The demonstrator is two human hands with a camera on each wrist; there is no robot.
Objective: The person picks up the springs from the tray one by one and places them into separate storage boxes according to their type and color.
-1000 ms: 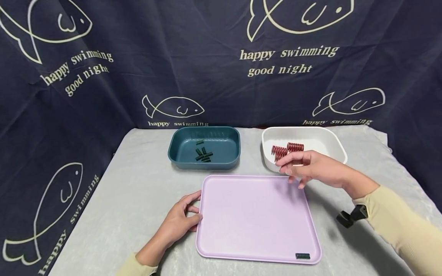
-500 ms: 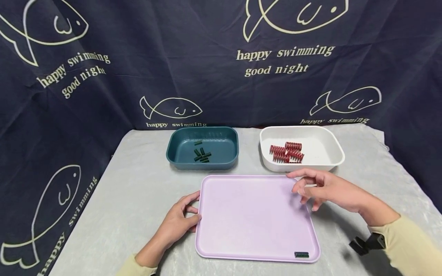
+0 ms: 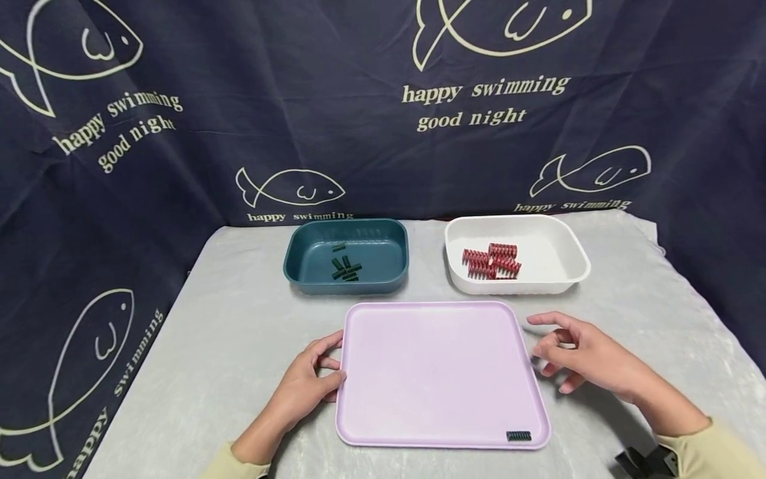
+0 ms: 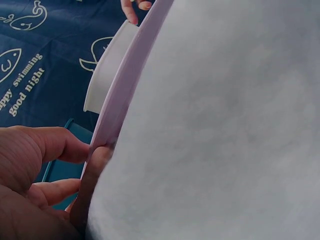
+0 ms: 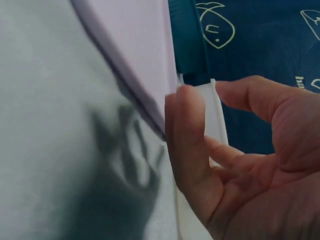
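A lilac tray (image 3: pixel 439 372) lies flat in the middle of the table, a dark green spring (image 3: pixel 518 436) in its near right corner. My left hand (image 3: pixel 305 382) holds the tray's left rim; the left wrist view has the thumb and fingers (image 4: pixel 75 146) at that edge. Just off the tray's right edge, my right hand (image 3: pixel 589 356) hovers over the table with loosely bent fingers and nothing in them. Its shadow falls on the cloth in the right wrist view.
Behind the tray on the left stands a teal bin (image 3: pixel 346 289) with several dark green springs (image 3: pixel 347 269). A white bin (image 3: pixel 520 287) at the back right holds several red springs (image 3: pixel 491 259). A navy fish-print curtain (image 3: pixel 383 133) hangs behind the pale table (image 3: pixel 239 319).
My right hand has moved from in front of the white bin, across the tray's far right corner, to beyond the tray's right side. The left hand stays at the left rim.
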